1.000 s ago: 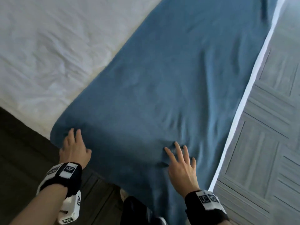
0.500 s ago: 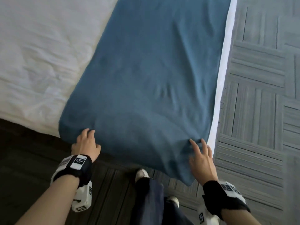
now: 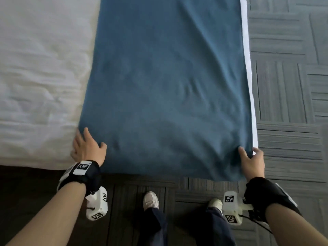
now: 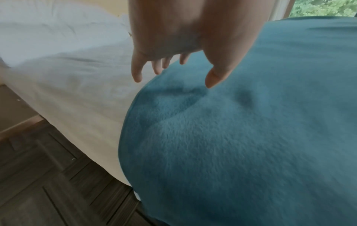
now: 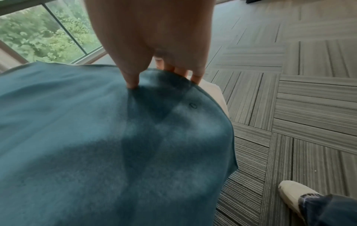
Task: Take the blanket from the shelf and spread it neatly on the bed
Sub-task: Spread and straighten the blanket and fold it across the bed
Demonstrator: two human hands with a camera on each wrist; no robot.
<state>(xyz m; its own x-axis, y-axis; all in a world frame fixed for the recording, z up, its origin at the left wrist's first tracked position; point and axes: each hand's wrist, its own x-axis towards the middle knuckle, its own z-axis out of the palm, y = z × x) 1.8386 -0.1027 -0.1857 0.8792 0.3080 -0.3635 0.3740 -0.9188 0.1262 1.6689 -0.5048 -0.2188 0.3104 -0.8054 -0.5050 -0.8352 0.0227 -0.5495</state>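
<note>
Standing at the foot of the bed, I had both hands at the near corners of the blue fleece blanket (image 3: 165,89). My right hand (image 3: 252,162) pinched the right corner, thumb on top and fingers curled under the hem, just beside the strip of white sheet (image 3: 248,71) showing along that edge. My left hand (image 3: 87,148) hovered at the left corner, fingers spread and relaxed, gripping nothing, thumb close over the pile.

Since half a second earlier, both hands had gone outward to the corners, and the blanket now ran square to the bed edge rather than slanting. My judgement: lengthwise alignment is nearly done, but it covers only the right part of the mattress.

Near hem draped over the bed's end towards my white shoes (image 3: 150,200). Faint creases mid-cloth. Left of it, bare rumpled white bedding (image 3: 39,77). Floor: grey striped carpet tiles (image 3: 287,93), darker at my feet. Beyond the far end, a window (image 5: 48,33) with green foliage outside.
</note>
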